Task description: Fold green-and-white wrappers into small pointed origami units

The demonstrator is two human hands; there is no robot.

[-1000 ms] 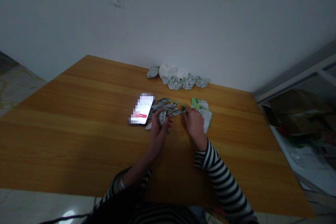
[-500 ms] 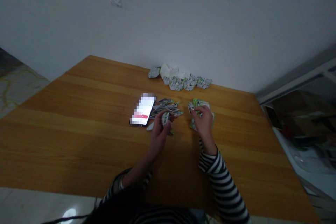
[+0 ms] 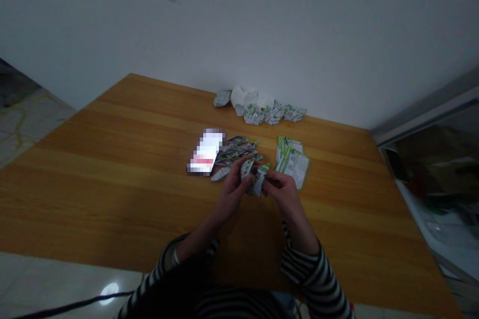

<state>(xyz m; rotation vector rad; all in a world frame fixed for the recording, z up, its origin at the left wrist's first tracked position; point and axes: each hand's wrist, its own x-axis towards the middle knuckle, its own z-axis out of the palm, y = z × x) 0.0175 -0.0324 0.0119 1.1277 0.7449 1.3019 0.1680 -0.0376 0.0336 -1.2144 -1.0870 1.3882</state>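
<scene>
Two bare hands are working close together near the middle of a honey-coloured wooden table (image 3: 112, 169), with black-and-white striped sleeves (image 3: 312, 271) reaching in from the bottom of the view. The left hand (image 3: 232, 193) is pinching a folded green-and-white paper strip (image 3: 247, 168) between its fingertips, while the right hand (image 3: 281, 192) is pinching a second folded strip (image 3: 261, 179) just beside it (whether the two strips touch is hard to tell in the dim light). Just above the hands, a heap of similar folded strips (image 3: 235, 152) is lying beside a smartphone (image 3: 205, 152) with a glowing, blurred screen. To the right, a loose stack of flat printed green-and-white sheets (image 3: 293, 163) is resting on the table. Farther off, a row of crumpled paper pieces (image 3: 271, 115) and a white crumpled paper (image 3: 243, 95) are lying along the wall (image 3: 239, 35).
</scene>
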